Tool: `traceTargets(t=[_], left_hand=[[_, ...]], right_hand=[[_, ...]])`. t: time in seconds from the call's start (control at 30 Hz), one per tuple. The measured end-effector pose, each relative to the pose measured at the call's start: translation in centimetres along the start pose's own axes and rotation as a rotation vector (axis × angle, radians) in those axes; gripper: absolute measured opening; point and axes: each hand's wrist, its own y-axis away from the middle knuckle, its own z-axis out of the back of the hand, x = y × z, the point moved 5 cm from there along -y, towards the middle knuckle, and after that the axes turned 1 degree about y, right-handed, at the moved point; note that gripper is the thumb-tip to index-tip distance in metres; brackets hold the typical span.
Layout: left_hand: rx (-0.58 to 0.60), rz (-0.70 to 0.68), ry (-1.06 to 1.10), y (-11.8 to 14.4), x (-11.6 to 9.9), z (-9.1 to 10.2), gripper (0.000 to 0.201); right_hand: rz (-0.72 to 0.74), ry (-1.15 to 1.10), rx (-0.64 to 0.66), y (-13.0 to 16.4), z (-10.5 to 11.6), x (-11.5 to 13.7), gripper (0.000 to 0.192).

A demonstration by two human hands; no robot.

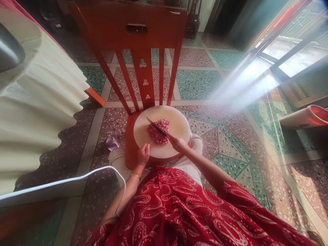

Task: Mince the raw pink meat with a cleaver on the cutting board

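A wooden chair [139, 44] carries a round white cutting board [176, 124] on its seat. At the board's middle lies a heap of minced meat [158, 131]. The right hand [176, 142] has its grip closed around a knife [156, 127], blade across the meat. The left hand [143, 153], fingers curled and holding nothing, rests on the board's near edge. Mincing looks under way; the following chop calls for a lifted blade and a steadied board.
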Motion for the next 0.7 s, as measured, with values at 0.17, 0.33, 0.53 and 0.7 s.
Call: traceTargets(t=[0.17, 0.33, 0.53, 0.7], left_hand=[[0.021, -0.015, 0.039, -0.1, -0.1, 0.0, 0.032], [0.016, 0.009, 0.034, -0.1, 0.1, -0.1, 0.032], [0.026, -0.01, 0.03, 0.0, 0.1, -0.1, 0.032], [0.03, -0.023, 0.019, -0.1, 0.0, -0.1, 0.032]], right_hand=[[0.047, -0.064, -0.069, -0.4, 2.1, 2.1, 0.045], [0.089, -0.078, -0.154, -0.1, 1.8, 2.1, 0.046], [-0.02, -0.006, -0.004, 0.2, 1.1, 0.7, 0.042], [0.06, -0.098, -0.185, 0.2, 2.4, 1.2, 0.046]])
